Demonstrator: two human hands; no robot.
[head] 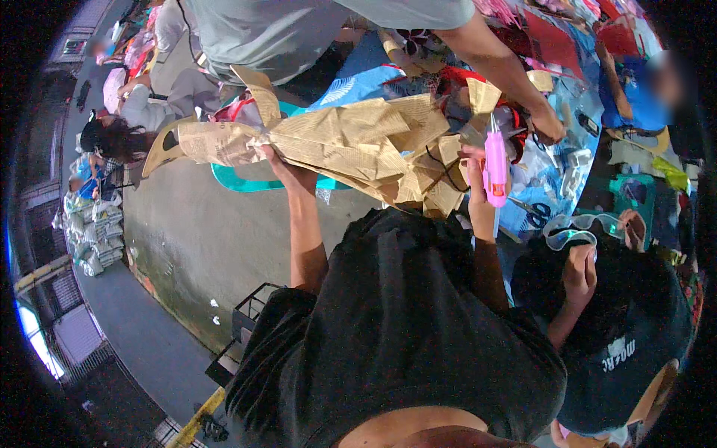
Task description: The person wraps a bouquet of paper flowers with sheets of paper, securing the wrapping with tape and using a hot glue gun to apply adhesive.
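Note:
My left hand [291,175] grips the underside of a long, crumpled form wrapped in newsprint-patterned brown paper [347,137], near its narrow, gathered part. Stiff curved strips [162,148] stick out at its left end. Towards the right the wrap widens into loose, folded sheets, with a dark thin cord [445,168] lying across them. In my right hand [476,176] is a pink hot glue gun [496,159], its nozzle pointing away from me and a glue stick [496,221] showing at its rear. The nozzle appears close to a paper flap [483,95]; contact cannot be told.
A co-worker's arm [504,61] reaches over the blue-covered table [582,162], which bears scissors [538,215] and mixed materials. Close at my right sits a person in a black shirt [622,313], with goggles [582,229]. A teal plastic chair [224,178] stands beyond my left hand.

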